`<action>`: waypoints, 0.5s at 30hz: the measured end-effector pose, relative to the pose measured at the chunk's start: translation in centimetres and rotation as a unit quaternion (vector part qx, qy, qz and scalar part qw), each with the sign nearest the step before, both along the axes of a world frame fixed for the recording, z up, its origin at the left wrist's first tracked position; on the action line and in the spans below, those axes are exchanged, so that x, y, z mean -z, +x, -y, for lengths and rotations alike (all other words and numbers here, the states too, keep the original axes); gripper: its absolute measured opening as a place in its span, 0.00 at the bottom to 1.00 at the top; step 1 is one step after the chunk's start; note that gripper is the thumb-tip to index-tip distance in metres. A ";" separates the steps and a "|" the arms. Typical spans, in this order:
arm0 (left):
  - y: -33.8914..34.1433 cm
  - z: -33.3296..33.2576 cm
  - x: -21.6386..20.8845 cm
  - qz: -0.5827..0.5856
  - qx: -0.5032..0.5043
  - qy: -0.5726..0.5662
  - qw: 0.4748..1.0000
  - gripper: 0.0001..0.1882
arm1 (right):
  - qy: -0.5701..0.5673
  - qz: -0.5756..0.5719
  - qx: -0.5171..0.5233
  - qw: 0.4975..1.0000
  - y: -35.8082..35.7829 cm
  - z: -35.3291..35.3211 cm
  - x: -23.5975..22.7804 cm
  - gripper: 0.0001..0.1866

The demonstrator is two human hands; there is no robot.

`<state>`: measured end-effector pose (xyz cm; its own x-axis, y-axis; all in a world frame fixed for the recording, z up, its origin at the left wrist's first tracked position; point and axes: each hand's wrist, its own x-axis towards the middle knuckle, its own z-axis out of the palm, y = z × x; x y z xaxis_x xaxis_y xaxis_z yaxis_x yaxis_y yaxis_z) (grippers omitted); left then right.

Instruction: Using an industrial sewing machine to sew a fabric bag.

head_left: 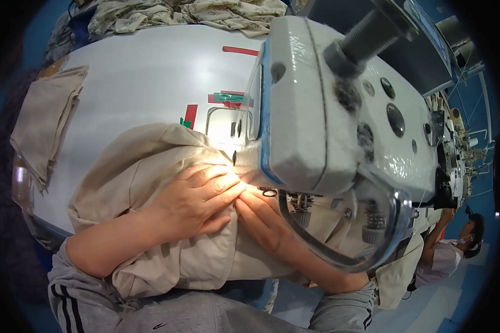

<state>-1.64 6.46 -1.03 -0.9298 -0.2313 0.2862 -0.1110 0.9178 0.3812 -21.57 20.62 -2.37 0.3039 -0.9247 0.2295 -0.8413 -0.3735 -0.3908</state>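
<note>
Beige cloth (155, 183) lies bunched and folded on the sewing machine bed and hangs over the near edge toward my lap. My left hand (203, 194) presses on it from above, fingers close together and bent over a fold, thumb tucked toward me. Against its fingertips, my right hand (264, 219) pinches the same cloth just before the needle area. The white sewing machine (303, 111) rises to the right, and its head hides the needle and part of my right fingers. A bright lamp lights the cloth at the fingertips.
A folded beige piece (47, 122) lies at the table's left edge. Floral fabric (178, 16) is heaped at the back. Red and green tape strips (228, 99) mark the white table (144, 72). A curved clear guard (339, 261) juts out near my right forearm. Another person (447, 252) sits at far right.
</note>
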 end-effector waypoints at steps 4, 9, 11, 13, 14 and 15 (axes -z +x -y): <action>-0.3 0.4 1.2 -0.003 -0.012 0.016 1.000 0.28 | -0.009 -0.006 -0.007 1.000 -0.3 0.8 0.7 0.19; -0.8 0.7 0.6 -0.032 -0.025 0.001 0.999 0.27 | -0.038 0.118 -0.025 0.992 -0.7 2.1 2.0 0.19; -0.9 1.0 0.4 -0.052 -0.028 -0.004 0.998 0.27 | -0.064 0.051 0.012 0.997 -0.7 2.0 1.6 0.19; -0.7 1.1 0.2 -0.037 -0.021 0.010 0.999 0.28 | -0.079 0.024 0.014 0.996 -0.6 2.2 1.2 0.17; -0.5 1.1 0.0 -0.041 -0.025 0.015 0.999 0.28 | -0.089 0.003 0.014 0.996 -0.4 2.5 0.6 0.17; -0.3 1.1 -0.2 -0.031 -0.024 0.018 0.999 0.28 | -0.099 -0.017 0.015 0.995 -0.2 2.6 0.2 0.16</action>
<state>-1.95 5.40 -0.83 -0.8981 -0.2857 0.3343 -0.1285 0.8976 0.4217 -21.81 18.03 -2.57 0.2886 -0.8709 0.3979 -0.8647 -0.4155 -0.2823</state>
